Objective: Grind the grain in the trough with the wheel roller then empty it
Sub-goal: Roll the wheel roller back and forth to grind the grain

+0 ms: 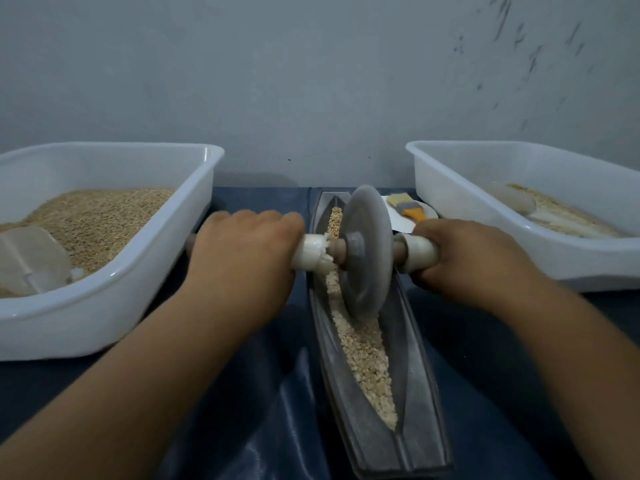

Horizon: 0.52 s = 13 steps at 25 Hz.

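Firmly, both hands (242, 251) (471, 258) grip the wheel roller (367, 251) over grain (363, 351) in the trough (419, 393).

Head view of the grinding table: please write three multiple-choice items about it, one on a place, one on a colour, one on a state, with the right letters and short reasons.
1. Where is the brush?
A. in the left tub
B. on a white plate behind the right hand
C. inside the trough

2. What colour is the brush handle?
A. orange
B. green
C. black

3. How is the wheel roller held?
A. by one hand only
B. by both hands on its axle grips
C. by no hand

Key: 1 B, the brush lies on the plate beyond the right hand. 2 A, its handle is orange. 3 B, the left hand and right hand each grip one end of the wheel roller, which stands in the trough.
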Each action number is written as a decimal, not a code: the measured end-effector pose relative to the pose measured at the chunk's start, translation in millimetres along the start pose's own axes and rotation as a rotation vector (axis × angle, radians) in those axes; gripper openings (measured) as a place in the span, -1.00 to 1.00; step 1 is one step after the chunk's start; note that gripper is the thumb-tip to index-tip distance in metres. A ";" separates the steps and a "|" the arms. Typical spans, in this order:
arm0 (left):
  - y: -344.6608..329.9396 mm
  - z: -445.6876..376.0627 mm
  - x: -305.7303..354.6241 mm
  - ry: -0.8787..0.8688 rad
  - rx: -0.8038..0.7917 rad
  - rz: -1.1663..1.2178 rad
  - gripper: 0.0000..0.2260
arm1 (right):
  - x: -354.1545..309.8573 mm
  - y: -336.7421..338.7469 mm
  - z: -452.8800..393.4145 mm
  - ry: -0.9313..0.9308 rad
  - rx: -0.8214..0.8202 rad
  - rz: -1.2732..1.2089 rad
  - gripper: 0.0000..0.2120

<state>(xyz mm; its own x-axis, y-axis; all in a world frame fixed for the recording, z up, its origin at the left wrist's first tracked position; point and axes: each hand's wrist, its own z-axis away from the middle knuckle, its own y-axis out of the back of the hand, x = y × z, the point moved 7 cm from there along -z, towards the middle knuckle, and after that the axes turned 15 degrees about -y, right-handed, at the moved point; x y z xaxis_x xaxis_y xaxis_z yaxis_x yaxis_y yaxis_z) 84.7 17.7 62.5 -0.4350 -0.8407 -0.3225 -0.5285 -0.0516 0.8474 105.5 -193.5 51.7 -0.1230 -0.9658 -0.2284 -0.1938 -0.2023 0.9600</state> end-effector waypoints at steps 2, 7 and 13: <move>-3.6 -5.2 -1.4 0.014 0.041 -0.013 -0.75 | -1.5 -6.0 -5.8 -0.015 0.113 0.010 -0.82; -10.8 6.0 -8.3 0.029 -0.174 0.209 -0.79 | 4.8 6.6 10.3 0.072 -0.161 0.080 -0.82; -4.6 19.4 -3.7 0.002 -0.270 0.308 -0.83 | 7.0 10.4 30.9 0.091 -0.398 0.046 -0.68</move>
<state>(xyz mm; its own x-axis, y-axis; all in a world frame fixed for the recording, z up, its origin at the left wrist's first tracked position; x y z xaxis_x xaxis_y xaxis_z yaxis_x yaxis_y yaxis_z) 74.6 31.5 51.6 -0.5417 -0.8398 -0.0364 -0.1632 0.0626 0.9846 72.6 -197.4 55.1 -0.0324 -0.9820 -0.1858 0.2037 -0.1885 0.9607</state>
